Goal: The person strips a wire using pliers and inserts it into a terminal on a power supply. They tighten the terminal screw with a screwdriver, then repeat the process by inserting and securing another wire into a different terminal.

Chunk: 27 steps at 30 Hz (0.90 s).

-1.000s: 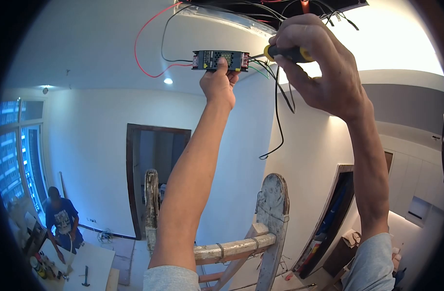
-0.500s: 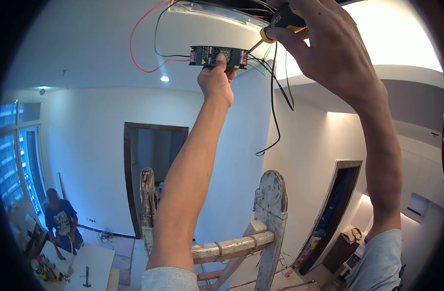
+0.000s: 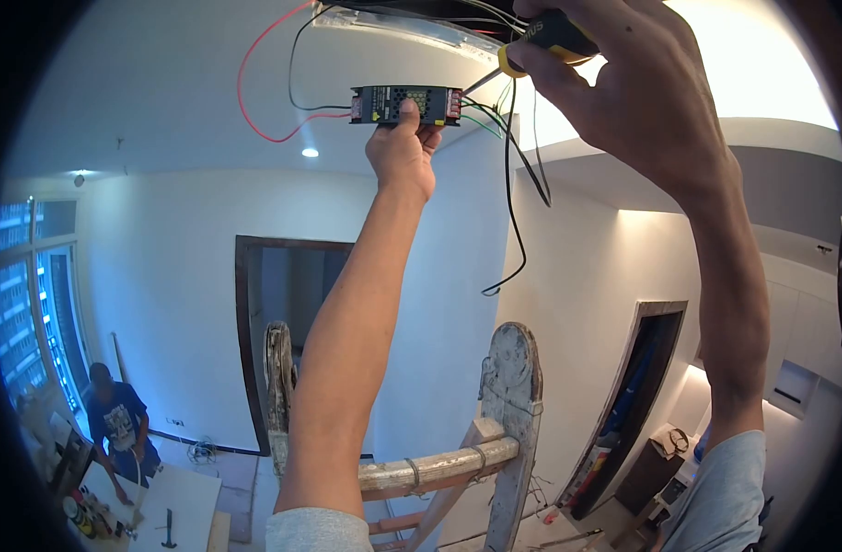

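My left hand (image 3: 405,156) holds up a black power supply (image 3: 384,104) from below, its thumb pressed on the perforated front. A red wire (image 3: 242,87) and a black wire (image 3: 292,69) run into the terminals at its left end. Green and black wires (image 3: 495,120) leave the right terminal block (image 3: 455,105). My right hand (image 3: 623,101) is wrapped round a black and yellow screwdriver (image 3: 554,41). The shaft slants down to the left, with its tip at the right terminal block; whether it sits in a screw is too small to tell.
Overhead is a ceiling opening with a clear plastic-like strip (image 3: 403,32) along its edge. A worn wooden ladder (image 3: 513,396) stands right below my arms. At lower left a person (image 3: 117,419) is beside a white board (image 3: 186,497) carrying a hammer (image 3: 169,529). A black wire (image 3: 518,239) dangles loose.
The power supply and my left hand have shifted slightly left. My right hand has turned a little, and the screwdriver handle has moved slightly right; its tip stays at the right terminals.
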Motion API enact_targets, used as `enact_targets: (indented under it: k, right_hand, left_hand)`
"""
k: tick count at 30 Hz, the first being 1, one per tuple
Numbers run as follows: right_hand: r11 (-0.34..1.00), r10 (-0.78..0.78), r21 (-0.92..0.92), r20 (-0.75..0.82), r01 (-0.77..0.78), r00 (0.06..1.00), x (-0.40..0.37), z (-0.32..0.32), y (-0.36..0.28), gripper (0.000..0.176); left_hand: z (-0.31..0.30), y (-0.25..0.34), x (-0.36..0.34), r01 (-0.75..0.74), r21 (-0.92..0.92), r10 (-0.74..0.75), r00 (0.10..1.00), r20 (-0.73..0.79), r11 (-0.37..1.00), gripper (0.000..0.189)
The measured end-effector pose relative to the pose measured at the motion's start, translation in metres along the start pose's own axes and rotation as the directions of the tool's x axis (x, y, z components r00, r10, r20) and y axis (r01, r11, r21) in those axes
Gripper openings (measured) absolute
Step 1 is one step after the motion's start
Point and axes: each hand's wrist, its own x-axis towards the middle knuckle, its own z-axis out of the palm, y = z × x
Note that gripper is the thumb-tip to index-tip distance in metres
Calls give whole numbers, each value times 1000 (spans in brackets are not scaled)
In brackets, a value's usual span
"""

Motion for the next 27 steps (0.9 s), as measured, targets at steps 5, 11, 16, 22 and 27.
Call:
enact_targets:
  k: [5, 11, 16, 22, 27]
  right_hand:
    - [990, -49, 130, -36, 54, 998, -4, 9, 14, 25]
    - [993, -39, 113, -13, 41, 999, -2, 10, 13, 25]
    - [985, -61, 153, -110, 78, 992, -4, 16, 20, 26]
    - [986, -43, 158, -100, 59, 994, -3, 17, 27, 26]
    - [986, 26, 164, -151, -1, 988, -5, 17, 12, 27]
  left_hand:
    - [3, 0, -1, -4, 2, 4, 1000, -30, 1000, 21]
    - [4, 0, -1, -4, 13, 4, 1000, -28, 1000, 23]
    - [2, 0, 1, -20, 10, 20, 1000, -12, 1000, 22]
    - [1, 0, 3, -19, 14, 19, 1000, -21, 1000, 22]
    - [1, 1, 3, -21, 19, 22, 1000, -20, 1000, 23]
